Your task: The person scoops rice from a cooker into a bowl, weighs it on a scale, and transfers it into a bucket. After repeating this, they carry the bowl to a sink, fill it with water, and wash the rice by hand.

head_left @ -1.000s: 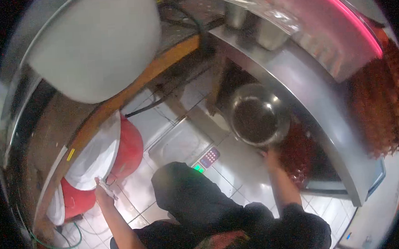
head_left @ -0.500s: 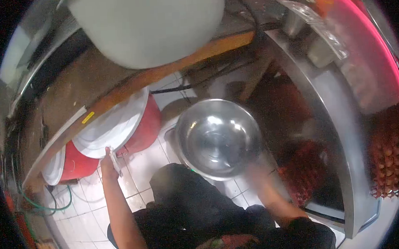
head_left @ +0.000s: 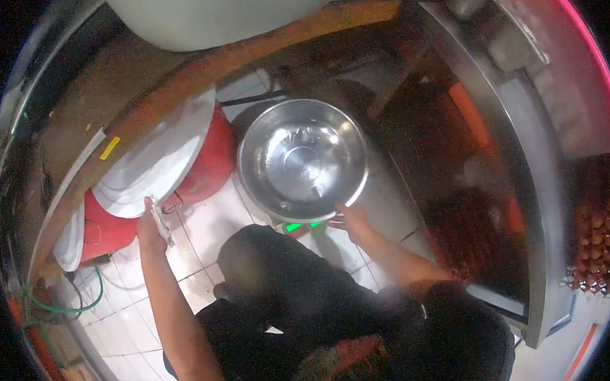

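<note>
A wide stainless steel bowl [head_left: 303, 163] sits in front of me above the tiled floor, with nothing visible inside but reflections. My right hand [head_left: 354, 224] is closed on the bowl's near right rim, thumb on top and fingers beneath. Two lit green displays [head_left: 293, 227] peek out under the near rim; the device they belong to is mostly covered by the bowl. To the left, my left hand [head_left: 151, 229] is closed around a thin, crumpled white thing [head_left: 160, 222] whose kind I cannot make out. That hand is close to a red tub with a white lid [head_left: 153, 164].
A second red tub [head_left: 103, 228] stands further left, near a green hose [head_left: 73, 309]. Overhead, a wooden-edged counter [head_left: 243, 59] carries a large white container [head_left: 227, 15]. A dark glass-fronted cabinet [head_left: 470, 182] is on the right, with stacked eggs [head_left: 595, 244] beyond it.
My right hand, blurred before, is now distinct at the bowl's rim. The bowl appears higher and further left, partly from the view shifting. The green displays show more clearly. My left hand keeps its hold.
</note>
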`<action>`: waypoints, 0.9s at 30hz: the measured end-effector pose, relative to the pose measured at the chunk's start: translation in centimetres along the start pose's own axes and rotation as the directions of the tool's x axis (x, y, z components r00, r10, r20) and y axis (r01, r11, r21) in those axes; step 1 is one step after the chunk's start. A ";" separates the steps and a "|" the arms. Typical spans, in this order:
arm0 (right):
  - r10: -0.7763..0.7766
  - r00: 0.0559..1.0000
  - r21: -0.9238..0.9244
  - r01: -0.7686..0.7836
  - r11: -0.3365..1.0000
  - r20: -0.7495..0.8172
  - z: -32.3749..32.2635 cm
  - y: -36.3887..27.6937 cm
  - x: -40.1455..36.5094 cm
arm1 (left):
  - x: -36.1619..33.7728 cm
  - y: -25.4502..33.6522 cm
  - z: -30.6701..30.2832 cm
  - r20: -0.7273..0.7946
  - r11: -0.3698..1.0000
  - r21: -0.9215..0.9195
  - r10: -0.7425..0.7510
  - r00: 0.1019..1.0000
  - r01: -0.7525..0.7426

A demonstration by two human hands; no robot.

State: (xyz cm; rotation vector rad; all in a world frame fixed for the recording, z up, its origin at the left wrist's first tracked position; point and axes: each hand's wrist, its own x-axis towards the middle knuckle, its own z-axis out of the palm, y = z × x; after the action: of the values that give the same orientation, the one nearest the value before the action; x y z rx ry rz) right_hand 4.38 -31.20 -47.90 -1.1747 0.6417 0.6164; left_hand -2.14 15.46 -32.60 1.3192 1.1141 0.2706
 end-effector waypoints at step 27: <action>-0.410 0.901 -0.987 0.158 0.010 0.140 -11.0 6.7 8.6 | 0.4 -0.1 -0.4 -0.009 0.993 -0.003 -0.115 0.993 0.115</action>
State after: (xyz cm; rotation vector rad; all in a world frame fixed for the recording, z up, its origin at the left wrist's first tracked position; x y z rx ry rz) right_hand 3.82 -39.09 -61.25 -2.7032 -0.0614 0.5499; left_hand -2.24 15.98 -32.80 1.2478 1.1923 0.1931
